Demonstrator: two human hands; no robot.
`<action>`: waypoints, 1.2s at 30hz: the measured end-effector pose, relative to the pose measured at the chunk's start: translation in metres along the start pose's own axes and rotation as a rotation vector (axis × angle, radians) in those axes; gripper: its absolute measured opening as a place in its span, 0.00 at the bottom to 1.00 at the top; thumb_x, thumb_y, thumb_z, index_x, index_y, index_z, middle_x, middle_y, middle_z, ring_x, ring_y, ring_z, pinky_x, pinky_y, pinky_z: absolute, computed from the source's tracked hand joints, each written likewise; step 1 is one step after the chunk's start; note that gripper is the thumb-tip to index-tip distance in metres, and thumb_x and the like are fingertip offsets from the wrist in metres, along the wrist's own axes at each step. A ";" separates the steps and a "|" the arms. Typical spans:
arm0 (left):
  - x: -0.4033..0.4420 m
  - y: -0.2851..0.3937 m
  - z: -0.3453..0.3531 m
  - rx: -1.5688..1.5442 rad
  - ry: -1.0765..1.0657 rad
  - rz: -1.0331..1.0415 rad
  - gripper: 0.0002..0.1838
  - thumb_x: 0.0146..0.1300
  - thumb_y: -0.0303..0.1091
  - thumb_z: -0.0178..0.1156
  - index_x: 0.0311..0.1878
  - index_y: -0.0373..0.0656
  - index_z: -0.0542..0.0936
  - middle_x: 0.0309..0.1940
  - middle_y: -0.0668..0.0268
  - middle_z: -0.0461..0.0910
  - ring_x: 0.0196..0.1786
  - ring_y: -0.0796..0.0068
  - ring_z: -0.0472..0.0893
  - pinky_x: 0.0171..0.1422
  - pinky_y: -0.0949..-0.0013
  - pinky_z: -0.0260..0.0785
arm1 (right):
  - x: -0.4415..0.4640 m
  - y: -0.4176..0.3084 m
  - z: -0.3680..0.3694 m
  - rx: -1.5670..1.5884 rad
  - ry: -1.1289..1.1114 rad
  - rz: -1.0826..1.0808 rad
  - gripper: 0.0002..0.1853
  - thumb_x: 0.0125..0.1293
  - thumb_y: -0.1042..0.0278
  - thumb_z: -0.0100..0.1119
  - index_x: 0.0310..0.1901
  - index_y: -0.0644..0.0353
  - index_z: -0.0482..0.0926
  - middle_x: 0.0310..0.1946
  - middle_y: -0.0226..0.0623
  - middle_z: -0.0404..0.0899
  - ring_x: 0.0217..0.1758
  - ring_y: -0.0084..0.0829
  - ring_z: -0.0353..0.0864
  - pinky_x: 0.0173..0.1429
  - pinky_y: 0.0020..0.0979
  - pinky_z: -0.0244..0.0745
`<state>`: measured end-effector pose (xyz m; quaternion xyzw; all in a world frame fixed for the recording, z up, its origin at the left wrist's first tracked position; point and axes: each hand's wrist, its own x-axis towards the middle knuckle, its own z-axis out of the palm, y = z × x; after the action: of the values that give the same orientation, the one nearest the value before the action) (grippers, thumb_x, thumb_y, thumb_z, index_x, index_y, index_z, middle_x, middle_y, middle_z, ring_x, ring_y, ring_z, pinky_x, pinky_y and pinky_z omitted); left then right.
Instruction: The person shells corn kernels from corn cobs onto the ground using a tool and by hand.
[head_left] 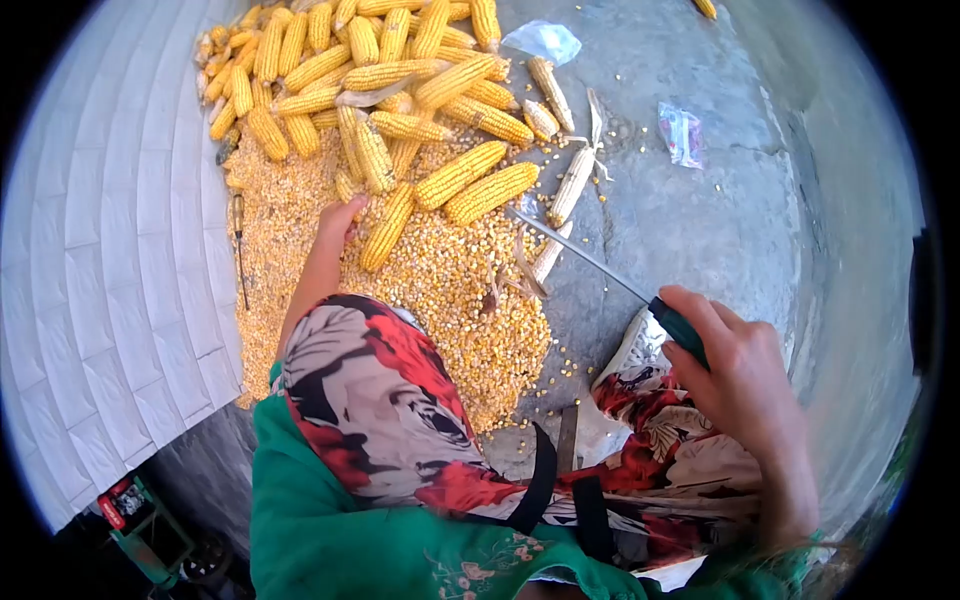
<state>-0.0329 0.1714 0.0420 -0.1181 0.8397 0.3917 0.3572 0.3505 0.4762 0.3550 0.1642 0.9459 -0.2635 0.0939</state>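
Observation:
My right hand [735, 365] is closed around the dark green handle of a screwdriver [590, 258]. Its long metal shaft points up and left, the tip beside a yellow corn cob [492, 193]. My left hand [343, 215] reaches past my knee to the lower edge of the cob pile. It is right by the end of a corn cob [348, 187], but most of its fingers are hidden, so a grip on it cannot be made out. Another full cob [388, 228] lies just right of that hand, on loose corn kernels [450, 300].
A heap of corn cobs [370, 60] lies at the back against a white tiled wall [120, 260]. A second screwdriver [240, 245] rests on the kernels at left. Stripped cobs [572, 185], a clear plastic bag [545, 42] and a small packet [681, 135] lie on the concrete floor [720, 220].

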 end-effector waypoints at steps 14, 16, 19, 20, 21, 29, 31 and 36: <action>-0.125 0.062 -0.055 -0.334 -0.127 0.411 0.29 0.51 0.29 0.63 0.58 0.44 0.67 0.41 0.68 0.75 0.43 0.75 0.75 0.42 0.71 0.70 | -0.018 0.007 -0.006 0.043 0.192 0.120 0.18 0.53 0.73 0.54 0.48 0.55 0.68 0.28 0.47 0.78 0.32 0.50 0.78 0.37 0.45 0.72; -0.150 0.099 -0.064 -0.307 -0.199 0.496 0.28 0.51 0.29 0.63 0.58 0.44 0.67 0.42 0.68 0.76 0.45 0.75 0.75 0.44 0.69 0.69 | -0.020 0.006 -0.001 0.066 0.215 0.120 0.18 0.53 0.72 0.53 0.48 0.55 0.68 0.27 0.48 0.78 0.32 0.51 0.78 0.38 0.46 0.71; -0.183 0.159 -0.068 -0.246 -0.351 0.639 0.28 0.52 0.33 0.62 0.58 0.43 0.67 0.43 0.68 0.76 0.46 0.75 0.75 0.48 0.68 0.68 | -0.026 -0.005 0.003 0.151 0.249 0.136 0.18 0.54 0.71 0.53 0.49 0.55 0.68 0.26 0.49 0.77 0.33 0.52 0.78 0.38 0.46 0.71; -0.197 0.177 -0.067 -0.209 -0.429 0.683 0.28 0.53 0.36 0.62 0.57 0.42 0.67 0.44 0.68 0.76 0.47 0.76 0.75 0.49 0.68 0.68 | -0.029 -0.010 0.004 0.222 0.250 0.154 0.18 0.55 0.70 0.53 0.49 0.55 0.68 0.26 0.50 0.77 0.33 0.53 0.77 0.38 0.46 0.70; -0.216 0.197 -0.061 -0.192 -0.503 0.701 0.28 0.53 0.40 0.62 0.57 0.42 0.67 0.44 0.67 0.76 0.47 0.76 0.75 0.51 0.67 0.68 | -0.032 -0.014 0.005 0.288 0.249 0.153 0.18 0.56 0.69 0.53 0.50 0.57 0.68 0.25 0.49 0.77 0.32 0.51 0.78 0.37 0.44 0.70; -0.318 0.182 0.077 -0.896 -0.774 0.559 0.23 0.55 0.53 0.59 0.44 0.43 0.73 0.40 0.57 0.77 0.47 0.59 0.78 0.48 0.56 0.74 | -0.089 -0.043 0.004 1.001 0.287 0.310 0.23 0.63 0.68 0.52 0.60 0.52 0.66 0.25 0.23 0.68 0.20 0.14 0.63 0.22 0.19 0.57; -0.321 0.139 0.111 -1.395 -0.803 0.305 0.22 0.56 0.53 0.58 0.43 0.44 0.74 0.40 0.55 0.77 0.42 0.57 0.80 0.44 0.56 0.76 | -0.116 -0.053 0.022 1.156 0.343 0.320 0.24 0.63 0.68 0.52 0.62 0.55 0.64 0.24 0.24 0.67 0.18 0.12 0.60 0.20 0.16 0.53; -0.307 0.075 0.147 -1.187 -0.673 0.173 0.28 0.61 0.62 0.50 0.45 0.44 0.69 0.30 0.58 0.77 0.28 0.70 0.78 0.27 0.66 0.74 | -0.177 -0.065 0.066 1.261 0.323 0.491 0.28 0.61 0.66 0.52 0.64 0.60 0.61 0.25 0.31 0.70 0.16 0.14 0.60 0.19 0.16 0.52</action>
<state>0.2263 0.3047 0.2334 -0.0981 0.3327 0.8280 0.4407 0.4971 0.3430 0.3766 0.4339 0.5500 -0.7059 -0.1045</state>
